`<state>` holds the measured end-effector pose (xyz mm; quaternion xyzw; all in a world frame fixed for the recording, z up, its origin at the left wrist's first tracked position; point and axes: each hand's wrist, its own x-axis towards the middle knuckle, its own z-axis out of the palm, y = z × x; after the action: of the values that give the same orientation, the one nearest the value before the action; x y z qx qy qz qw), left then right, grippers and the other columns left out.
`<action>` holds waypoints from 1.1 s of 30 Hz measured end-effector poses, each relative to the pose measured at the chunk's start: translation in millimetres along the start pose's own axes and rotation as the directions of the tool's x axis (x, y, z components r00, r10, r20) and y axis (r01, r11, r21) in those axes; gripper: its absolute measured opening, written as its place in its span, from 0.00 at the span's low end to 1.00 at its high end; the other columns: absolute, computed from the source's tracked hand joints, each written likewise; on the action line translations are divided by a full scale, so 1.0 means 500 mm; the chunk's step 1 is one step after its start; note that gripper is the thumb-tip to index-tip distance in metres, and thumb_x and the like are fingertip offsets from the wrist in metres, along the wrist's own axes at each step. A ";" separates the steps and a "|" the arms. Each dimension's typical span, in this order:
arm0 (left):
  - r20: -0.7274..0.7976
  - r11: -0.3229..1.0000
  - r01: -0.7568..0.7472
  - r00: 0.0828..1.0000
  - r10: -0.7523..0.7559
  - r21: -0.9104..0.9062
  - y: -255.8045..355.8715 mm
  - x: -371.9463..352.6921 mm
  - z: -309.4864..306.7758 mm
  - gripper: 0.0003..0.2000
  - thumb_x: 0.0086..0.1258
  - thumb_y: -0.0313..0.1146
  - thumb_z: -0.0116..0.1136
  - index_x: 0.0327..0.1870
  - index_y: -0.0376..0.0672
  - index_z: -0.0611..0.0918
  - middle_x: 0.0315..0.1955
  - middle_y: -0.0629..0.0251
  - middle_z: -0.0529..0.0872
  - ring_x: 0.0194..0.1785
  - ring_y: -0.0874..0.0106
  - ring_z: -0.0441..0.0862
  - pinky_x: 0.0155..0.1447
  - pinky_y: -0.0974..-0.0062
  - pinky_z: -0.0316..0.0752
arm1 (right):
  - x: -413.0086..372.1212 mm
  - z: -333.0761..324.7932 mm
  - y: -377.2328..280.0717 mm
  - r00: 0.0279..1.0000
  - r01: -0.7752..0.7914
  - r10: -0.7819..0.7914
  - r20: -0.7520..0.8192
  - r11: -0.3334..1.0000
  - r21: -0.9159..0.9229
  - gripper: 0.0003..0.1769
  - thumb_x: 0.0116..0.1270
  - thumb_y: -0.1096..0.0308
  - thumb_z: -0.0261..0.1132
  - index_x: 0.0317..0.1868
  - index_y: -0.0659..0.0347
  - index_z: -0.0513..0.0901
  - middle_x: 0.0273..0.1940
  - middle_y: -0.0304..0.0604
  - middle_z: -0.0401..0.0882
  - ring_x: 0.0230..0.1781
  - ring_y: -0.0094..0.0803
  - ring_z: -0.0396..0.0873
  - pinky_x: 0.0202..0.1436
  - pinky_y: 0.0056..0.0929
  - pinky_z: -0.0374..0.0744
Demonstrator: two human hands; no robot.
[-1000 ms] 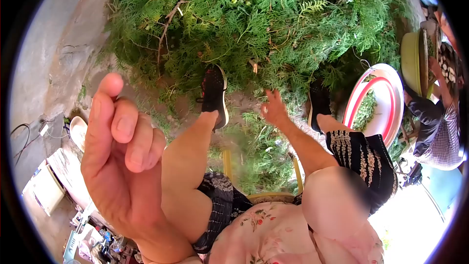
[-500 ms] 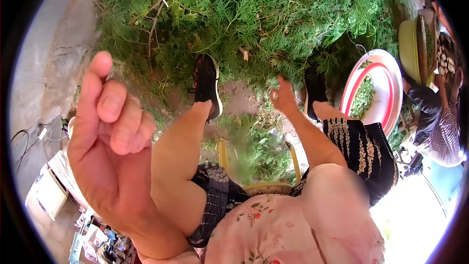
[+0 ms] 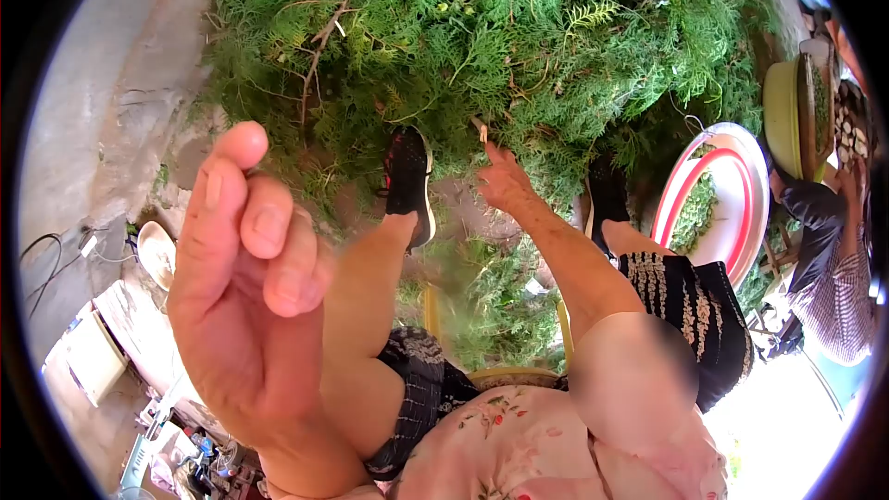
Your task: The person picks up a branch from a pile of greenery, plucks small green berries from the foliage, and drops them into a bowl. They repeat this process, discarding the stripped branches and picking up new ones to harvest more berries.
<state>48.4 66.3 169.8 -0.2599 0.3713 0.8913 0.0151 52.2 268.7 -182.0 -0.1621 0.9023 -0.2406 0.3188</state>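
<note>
My left hand (image 3: 255,268) is raised close to the camera at the left, palm toward me. Its fingers are curled and the thumb lies against the index finger, with nothing showing in the palm. Lower down, between my feet, my right hand (image 3: 507,181) reaches out with fingers extended. Its fingertips are right at the pale cut end of a branch (image 3: 482,131), which sticks out of a big heap of green conifer branches (image 3: 491,46). Loose green sprigs (image 3: 500,301) are scattered on the ground below that hand.
A white basin with a red band (image 3: 738,245) holds green clippings right of my right shoe (image 3: 607,194). Beyond it stand a yellow-green tub (image 3: 782,120) and another person in a checked garment (image 3: 838,315). Household clutter (image 3: 199,463) lies at lower left; my left shoe (image 3: 406,176) borders the heap.
My right hand has moved left and slightly forward to the cut branch end, its fingers straightening. The whole view has shifted slightly; my left hand keeps its curled shape.
</note>
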 end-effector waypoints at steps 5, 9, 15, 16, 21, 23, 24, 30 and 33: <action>0.022 1.000 0.007 1.000 -0.007 0.010 0.003 0.001 -0.009 0.12 0.74 0.31 0.37 0.51 0.35 0.68 0.24 0.69 0.69 0.18 0.80 0.63 0.24 0.82 0.63 | -0.118 0.128 0.042 0.974 0.202 -0.151 0.167 0.913 -0.353 0.10 0.48 0.70 0.65 0.33 0.63 0.82 0.59 0.52 0.59 0.61 0.49 0.57 0.60 0.38 0.69; 0.060 1.000 0.025 0.998 -0.025 0.004 0.010 0.000 -0.019 0.12 0.74 0.31 0.36 0.52 0.34 0.68 0.24 0.68 0.69 0.18 0.80 0.63 0.25 0.81 0.63 | -0.213 0.184 0.084 0.975 0.081 -0.093 -0.200 0.994 -0.069 0.12 0.50 0.73 0.64 0.38 0.62 0.80 0.51 0.52 0.69 0.48 0.43 0.71 0.47 0.34 0.75; 0.108 0.999 0.049 0.993 -0.048 -0.003 0.014 0.002 -0.030 0.13 0.74 0.30 0.35 0.53 0.33 0.68 0.24 0.68 0.68 0.19 0.79 0.63 0.26 0.80 0.63 | -0.193 0.146 0.116 0.910 -0.126 0.245 -0.335 0.932 0.339 0.12 0.57 0.74 0.56 0.42 0.55 0.77 0.41 0.52 0.73 0.39 0.47 0.75 0.39 0.40 0.76; 0.116 0.999 0.052 0.992 -0.051 -0.003 0.014 0.002 -0.030 0.13 0.75 0.30 0.35 0.54 0.32 0.67 0.24 0.67 0.68 0.19 0.79 0.63 0.26 0.80 0.63 | -0.193 0.164 0.122 0.937 -0.098 0.195 -0.291 0.943 0.317 0.12 0.57 0.73 0.57 0.42 0.55 0.77 0.42 0.52 0.72 0.39 0.47 0.75 0.39 0.40 0.76; 0.098 0.998 0.062 0.993 -0.062 0.002 0.009 0.001 -0.024 0.14 0.75 0.30 0.34 0.55 0.31 0.67 0.24 0.67 0.68 0.19 0.78 0.63 0.26 0.78 0.62 | -0.185 0.201 0.041 0.981 -0.192 0.195 -0.021 0.978 0.087 0.15 0.57 0.70 0.61 0.46 0.52 0.73 0.41 0.49 0.70 0.37 0.46 0.77 0.38 0.38 0.76; 0.147 0.997 0.081 0.986 -0.080 -0.003 0.008 0.005 -0.031 0.15 0.75 0.30 0.33 0.55 0.31 0.67 0.25 0.67 0.68 0.19 0.78 0.63 0.27 0.78 0.62 | -0.165 0.242 0.044 0.956 -0.286 0.287 0.068 0.958 -0.023 0.22 0.55 0.71 0.61 0.51 0.50 0.69 0.43 0.48 0.71 0.39 0.47 0.77 0.38 0.41 0.77; 0.176 0.996 0.091 0.980 -0.089 -0.005 0.009 0.008 -0.032 0.15 0.75 0.30 0.33 0.55 0.31 0.67 0.25 0.67 0.68 0.19 0.78 0.63 0.27 0.78 0.62 | -0.151 0.253 0.038 0.934 -0.334 0.343 0.104 0.938 -0.092 0.22 0.55 0.71 0.61 0.51 0.50 0.69 0.43 0.48 0.71 0.39 0.47 0.78 0.38 0.41 0.77; 0.197 0.997 0.071 0.978 -0.075 0.027 0.009 0.012 -0.029 0.14 0.75 0.30 0.34 0.55 0.31 0.66 0.24 0.69 0.67 0.20 0.79 0.61 0.26 0.80 0.61 | -0.161 0.160 0.041 0.947 -0.160 0.226 -0.228 0.948 0.276 0.09 0.53 0.77 0.57 0.36 0.56 0.73 0.35 0.49 0.75 0.35 0.50 0.76 0.36 0.38 0.76; 0.115 0.998 0.056 0.992 -0.057 0.019 0.005 0.007 -0.014 0.13 0.75 0.30 0.35 0.54 0.32 0.67 0.24 0.70 0.66 0.20 0.80 0.60 0.26 0.81 0.60 | -0.149 0.082 0.103 0.970 0.007 0.058 -0.236 0.965 0.263 0.10 0.51 0.78 0.58 0.36 0.56 0.75 0.35 0.49 0.75 0.34 0.50 0.76 0.37 0.38 0.76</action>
<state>48.0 59.5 165.6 -0.2182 0.3691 0.9011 0.0638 127.4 331.2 -200.6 -0.0764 0.8968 -0.3714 0.2281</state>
